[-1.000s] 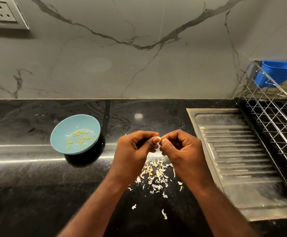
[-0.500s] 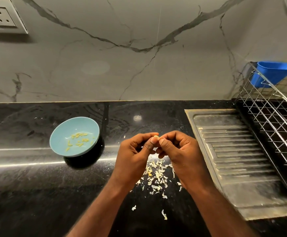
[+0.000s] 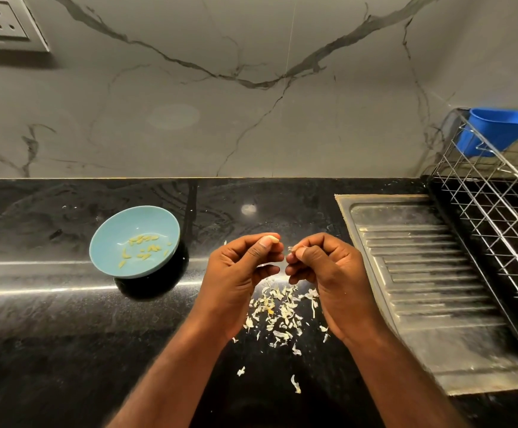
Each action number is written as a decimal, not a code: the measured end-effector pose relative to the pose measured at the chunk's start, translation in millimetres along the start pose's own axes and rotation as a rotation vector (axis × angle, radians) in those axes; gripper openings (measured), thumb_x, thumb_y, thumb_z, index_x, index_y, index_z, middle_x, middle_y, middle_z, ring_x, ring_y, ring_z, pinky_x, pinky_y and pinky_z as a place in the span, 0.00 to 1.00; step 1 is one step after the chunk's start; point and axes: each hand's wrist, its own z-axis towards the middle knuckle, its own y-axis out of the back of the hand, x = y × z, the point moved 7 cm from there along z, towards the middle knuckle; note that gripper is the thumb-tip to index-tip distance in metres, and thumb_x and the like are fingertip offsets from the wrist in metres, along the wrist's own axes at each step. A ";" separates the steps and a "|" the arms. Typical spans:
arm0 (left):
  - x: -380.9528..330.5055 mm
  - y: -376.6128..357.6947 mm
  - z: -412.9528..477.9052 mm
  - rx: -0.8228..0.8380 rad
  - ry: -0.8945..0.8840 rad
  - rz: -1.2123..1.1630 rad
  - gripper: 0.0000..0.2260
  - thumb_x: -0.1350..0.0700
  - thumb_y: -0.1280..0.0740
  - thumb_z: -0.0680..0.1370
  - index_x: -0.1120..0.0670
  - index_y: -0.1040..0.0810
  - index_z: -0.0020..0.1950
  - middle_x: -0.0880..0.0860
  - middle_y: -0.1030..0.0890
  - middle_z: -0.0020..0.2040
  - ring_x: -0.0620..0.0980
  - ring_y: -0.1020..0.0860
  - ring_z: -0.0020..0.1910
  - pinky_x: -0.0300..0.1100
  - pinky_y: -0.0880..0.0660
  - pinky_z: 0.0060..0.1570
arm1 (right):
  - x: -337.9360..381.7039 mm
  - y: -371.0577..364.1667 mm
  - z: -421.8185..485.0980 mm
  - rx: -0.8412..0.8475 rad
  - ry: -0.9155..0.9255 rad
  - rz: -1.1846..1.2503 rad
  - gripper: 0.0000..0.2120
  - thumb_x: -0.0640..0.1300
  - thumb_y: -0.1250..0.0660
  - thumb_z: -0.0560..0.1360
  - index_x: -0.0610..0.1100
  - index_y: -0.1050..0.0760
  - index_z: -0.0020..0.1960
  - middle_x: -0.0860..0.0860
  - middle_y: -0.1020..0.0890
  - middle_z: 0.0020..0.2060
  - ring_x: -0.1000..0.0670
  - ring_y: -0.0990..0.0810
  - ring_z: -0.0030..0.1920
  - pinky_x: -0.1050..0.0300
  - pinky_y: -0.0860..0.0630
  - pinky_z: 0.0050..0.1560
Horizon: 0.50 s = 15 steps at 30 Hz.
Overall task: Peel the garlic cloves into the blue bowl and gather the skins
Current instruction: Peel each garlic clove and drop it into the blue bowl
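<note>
**A tiny clove and its papery skin**

The blue bowl sits on the black counter with small peeled cloves lying in it. Just right of the bowl, the left hand pinches a pale garlic clove between thumb and first finger, up in the air. A little further right of the bowl, the right hand pinches a thin scrap of skin at its fingertips.

The clove looks tiny, light, firm and smooth, so it may slip. I think it is best held by its sides, right at the fingertips. The skin looks papery and weak and could blow away easily.

A pile of skins lies right of the bowl, nearer the person. Far right of the bowl are a metal draining board and a wire rack with a blue tub. A grey marble wall stands behind the bowl.
</note>
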 end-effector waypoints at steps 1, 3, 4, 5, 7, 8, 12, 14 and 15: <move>0.5 0.6 0.3 -0.006 0.010 -0.017 0.09 0.57 0.32 0.74 0.58 0.16 0.50 0.58 0.15 0.46 0.51 0.17 0.46 0.39 0.21 0.44 | -0.7 1.4 0.4 -0.006 0.000 -0.003 0.08 0.36 0.36 0.77 0.37 0.21 0.40 0.44 0.17 0.34 0.46 0.19 0.34 0.58 0.22 0.34; 1.3 1.2 0.5 -0.018 0.027 -0.052 0.07 0.58 0.31 0.73 0.59 0.15 0.47 0.58 0.15 0.46 0.51 0.17 0.45 0.38 0.20 0.43 | -0.4 3.4 1.1 -0.010 0.016 -0.065 0.11 0.42 0.37 0.77 0.39 0.20 0.39 0.44 0.16 0.35 0.47 0.18 0.35 0.57 0.21 0.33; 1.8 1.4 0.5 -0.022 0.034 -0.067 0.07 0.58 0.30 0.72 0.59 0.15 0.46 0.59 0.15 0.45 0.51 0.17 0.45 0.38 0.20 0.43 | 0.1 5.2 1.2 -0.014 0.034 -0.129 0.12 0.43 0.36 0.78 0.40 0.20 0.39 0.45 0.16 0.35 0.47 0.18 0.35 0.56 0.21 0.34; 2.2 1.3 0.6 -0.024 0.040 -0.081 0.06 0.59 0.30 0.72 0.60 0.16 0.46 0.59 0.15 0.45 0.51 0.17 0.44 0.38 0.20 0.43 | 0.3 7.3 1.4 -0.018 0.058 -0.217 0.11 0.42 0.35 0.79 0.41 0.19 0.40 0.46 0.16 0.35 0.48 0.17 0.35 0.55 0.20 0.35; 3.0 1.3 1.1 -0.031 0.052 -0.110 0.06 0.61 0.30 0.71 0.62 0.16 0.46 0.59 0.15 0.45 0.51 0.17 0.43 0.38 0.20 0.42 | -0.3 9.5 1.6 -0.002 0.087 -0.407 0.07 0.41 0.30 0.77 0.45 0.19 0.40 0.49 0.16 0.34 0.52 0.18 0.34 0.54 0.19 0.37; 3.3 1.7 1.3 -0.038 0.056 -0.123 0.07 0.61 0.30 0.71 0.62 0.17 0.46 0.59 0.15 0.44 0.51 0.17 0.42 0.37 0.20 0.41 | -2.4 9.4 1.6 0.017 0.077 -0.483 0.06 0.40 0.28 0.75 0.47 0.19 0.40 0.51 0.16 0.34 0.54 0.18 0.34 0.56 0.19 0.37; 3.8 3.5 1.0 -0.061 0.064 -0.120 0.07 0.61 0.30 0.71 0.63 0.18 0.47 0.59 0.15 0.43 0.50 0.17 0.40 0.37 0.20 0.41 | -7.6 11.9 1.9 0.031 0.037 -0.670 0.09 0.40 0.24 0.71 0.51 0.21 0.40 0.57 0.17 0.35 0.57 0.18 0.36 0.56 0.19 0.39; 4.2 5.0 1.0 -0.064 0.055 -0.083 0.07 0.60 0.30 0.72 0.62 0.18 0.48 0.59 0.15 0.44 0.51 0.17 0.42 0.37 0.20 0.42 | -3.6 13.3 2.4 0.034 0.057 -0.663 0.07 0.42 0.25 0.73 0.52 0.20 0.40 0.58 0.17 0.36 0.57 0.18 0.37 0.56 0.19 0.41; 4.0 5.7 1.0 -0.064 0.048 -0.055 0.08 0.60 0.30 0.73 0.62 0.17 0.48 0.60 0.15 0.45 0.51 0.17 0.43 0.38 0.20 0.42 | -0.4 13.0 2.1 0.042 0.073 -0.647 0.06 0.43 0.26 0.74 0.53 0.18 0.42 0.59 0.16 0.37 0.58 0.18 0.39 0.58 0.19 0.42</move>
